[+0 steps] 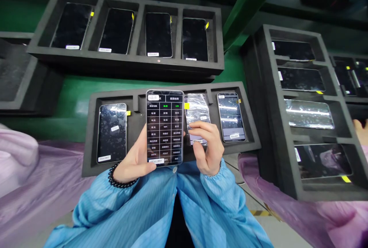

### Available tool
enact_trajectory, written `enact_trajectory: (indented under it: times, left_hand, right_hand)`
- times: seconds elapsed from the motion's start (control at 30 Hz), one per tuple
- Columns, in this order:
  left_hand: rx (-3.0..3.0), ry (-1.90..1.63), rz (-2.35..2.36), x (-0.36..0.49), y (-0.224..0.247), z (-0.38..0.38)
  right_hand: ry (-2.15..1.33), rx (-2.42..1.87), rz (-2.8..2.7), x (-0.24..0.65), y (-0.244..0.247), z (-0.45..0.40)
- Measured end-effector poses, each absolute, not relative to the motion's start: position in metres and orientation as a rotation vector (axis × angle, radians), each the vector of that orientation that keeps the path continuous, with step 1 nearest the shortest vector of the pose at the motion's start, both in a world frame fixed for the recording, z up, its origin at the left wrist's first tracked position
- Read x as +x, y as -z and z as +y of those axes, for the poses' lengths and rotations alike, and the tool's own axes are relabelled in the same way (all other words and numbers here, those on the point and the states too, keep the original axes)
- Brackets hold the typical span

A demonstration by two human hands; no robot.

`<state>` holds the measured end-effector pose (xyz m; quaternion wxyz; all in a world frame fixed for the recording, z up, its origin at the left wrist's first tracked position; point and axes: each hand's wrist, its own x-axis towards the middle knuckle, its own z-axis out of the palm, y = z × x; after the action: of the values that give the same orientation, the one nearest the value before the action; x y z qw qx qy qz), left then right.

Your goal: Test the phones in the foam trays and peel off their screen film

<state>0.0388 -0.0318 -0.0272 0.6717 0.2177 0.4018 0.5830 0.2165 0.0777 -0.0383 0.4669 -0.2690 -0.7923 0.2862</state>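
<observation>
A smartphone (165, 133) is held upright in my left hand (135, 156), the thumb across its lower left corner. Its lit screen carries a grid of text, with two green entries near the top and white labels at two corners. My right hand (208, 146) hovers just right of it, fingers bent and apart, with nothing visible in them. Behind the fingers lies a film-covered phone (198, 106) in the near foam tray (86, 163). That tray also holds a dark phone (112, 129) at the left and a phone with a lit screen (230, 115) at the right.
Beyond, a black foam tray (138, 58) holds several dark phones on the green surface (86, 85). Stacked trays (283, 152) with more phones stand to the right, another tray (17, 75) at far left. Pink sleeves of other people flank me; a hand (360, 131) shows at far right.
</observation>
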Motion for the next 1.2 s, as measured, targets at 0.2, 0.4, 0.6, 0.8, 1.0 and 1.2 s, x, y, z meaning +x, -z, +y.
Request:
enact_trajectory:
  times: [0.2, 0.4, 0.6, 0.8, 1.0, 1.2]
  left_hand:
    - [0.56, -1.34, 0.804, 0.036, 0.037, -0.03]
    - [0.646, -1.381, 0.787, 0.036, 0.042, -0.027]
    - [0.689, -1.381, 0.781, 0.035, 0.043, -0.028]
    - [0.648, -1.373, 0.795, 0.034, 0.042, -0.029]
    - [0.579, -1.302, 0.832, 0.033, 0.037, -0.03]
    - [0.477, -1.281, 0.793, 0.028, 0.028, -0.03]
  right_hand:
    - [-0.61, -0.702, -1.992, 0.218, 0.038, 0.076]
    - [-0.34, -0.775, -2.155, 0.214, 0.036, 0.076]
    - [-0.293, -0.765, -2.168, 0.211, 0.037, 0.077]
    - [-0.297, -0.746, -2.2, 0.213, 0.038, 0.077]
    - [-0.227, -0.73, -2.259, 0.213, 0.039, 0.075]
    - [-0.362, -0.773, -1.993, 0.233, 0.042, 0.08]
